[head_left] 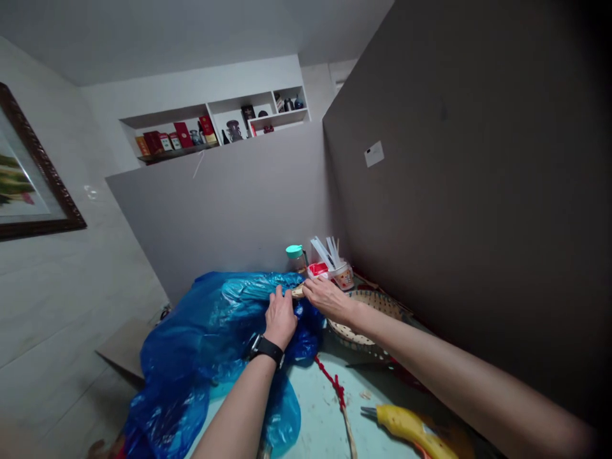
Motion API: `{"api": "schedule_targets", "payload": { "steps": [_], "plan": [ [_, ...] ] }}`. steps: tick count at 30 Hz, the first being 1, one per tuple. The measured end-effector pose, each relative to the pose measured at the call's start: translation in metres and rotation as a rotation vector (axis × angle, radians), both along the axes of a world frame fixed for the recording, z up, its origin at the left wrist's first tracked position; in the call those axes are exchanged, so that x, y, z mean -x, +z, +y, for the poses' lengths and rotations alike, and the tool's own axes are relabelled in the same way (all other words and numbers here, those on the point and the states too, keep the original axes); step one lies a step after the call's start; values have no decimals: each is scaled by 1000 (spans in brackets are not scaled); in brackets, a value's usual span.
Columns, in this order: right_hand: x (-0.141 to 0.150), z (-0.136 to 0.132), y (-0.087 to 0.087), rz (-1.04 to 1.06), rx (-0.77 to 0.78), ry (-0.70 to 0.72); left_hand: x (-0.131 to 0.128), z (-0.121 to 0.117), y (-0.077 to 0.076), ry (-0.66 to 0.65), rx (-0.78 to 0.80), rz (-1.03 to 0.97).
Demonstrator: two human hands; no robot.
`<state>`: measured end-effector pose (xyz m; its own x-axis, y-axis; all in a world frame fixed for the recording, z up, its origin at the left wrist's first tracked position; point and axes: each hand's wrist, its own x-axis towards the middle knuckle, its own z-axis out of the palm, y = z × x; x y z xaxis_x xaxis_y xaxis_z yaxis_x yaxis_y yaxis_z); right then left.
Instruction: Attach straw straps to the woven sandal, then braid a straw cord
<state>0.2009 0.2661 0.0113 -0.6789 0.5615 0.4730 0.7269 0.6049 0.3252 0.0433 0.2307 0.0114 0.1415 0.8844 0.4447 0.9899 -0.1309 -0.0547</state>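
A large crumpled blue plastic bag (191,338) covers the left part of the table. My left hand (281,317) lies against it with bent fingers that grip its folds, and a dark watch is on that wrist. Close by, my right hand (327,297) pinches a short tan piece (298,292) at the bag's upper right edge. The tan piece spans the small gap between the two hands; its ends are hidden by fingers, and its kind is unclear.
Behind the hands stand a jar with a teal lid (294,250) and a cup of white strips (343,276). A woven basket (382,305) sits under my right forearm. Nearer lie a yellow glue gun (406,424) and a red-wrapped stick (338,389). Grey partitions (248,210) enclose the table.
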Motion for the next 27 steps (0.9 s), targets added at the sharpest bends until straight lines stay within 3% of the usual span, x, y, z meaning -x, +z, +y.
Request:
{"api": "schedule_targets", "payload": {
  "steps": [8,14,18,23,27],
  "plan": [
    [-46,-4,0,256,99,6,2,2,-4,7,2,-57],
    [-102,-18,12,795,154,-240,7,-1,-7,-22,-9,-149],
    [-121,-21,13,1118,280,-331,9,-5,-9,-55,-59,-238],
    [-119,-24,3,1353,544,-230,1,-17,-7,-147,-56,-377],
    [-115,-34,0,1389,684,-118,-16,-27,-1,-244,14,-588]
  ]
}}
